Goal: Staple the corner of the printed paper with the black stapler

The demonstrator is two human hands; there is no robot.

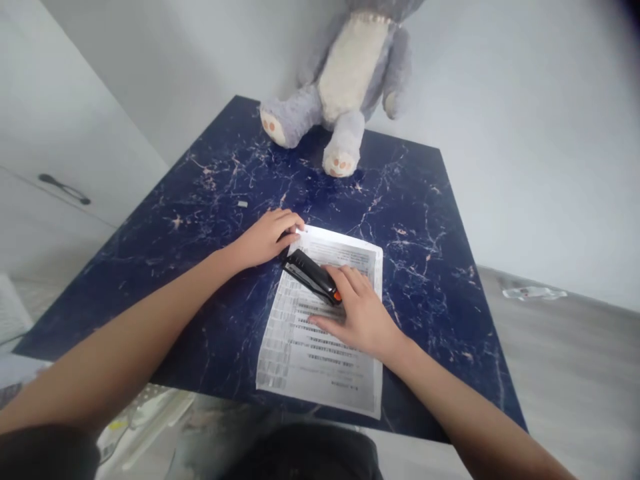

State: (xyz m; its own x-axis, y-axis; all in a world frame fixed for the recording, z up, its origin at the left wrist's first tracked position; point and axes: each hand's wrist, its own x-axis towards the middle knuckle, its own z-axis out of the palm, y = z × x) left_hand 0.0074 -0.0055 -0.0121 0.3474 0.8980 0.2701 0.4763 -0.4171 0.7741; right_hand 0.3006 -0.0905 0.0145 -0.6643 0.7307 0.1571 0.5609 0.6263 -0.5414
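Note:
A printed sheet of paper (325, 360) lies on the dark blue marbled table (420, 220). A black stapler (310, 275) with an orange end rests across the paper's upper part. My right hand (357, 310) lies on the paper with its fingers on the stapler's orange end. My left hand (267, 235) has its fingers curled, pinching the paper's top left corner by the stapler's nose.
A grey and cream plush toy (345, 80) sits at the table's far edge against the white wall. A small pale scrap (243, 204) lies on the table left of centre. A white cabinet with a dark handle (64, 189) stands at the left.

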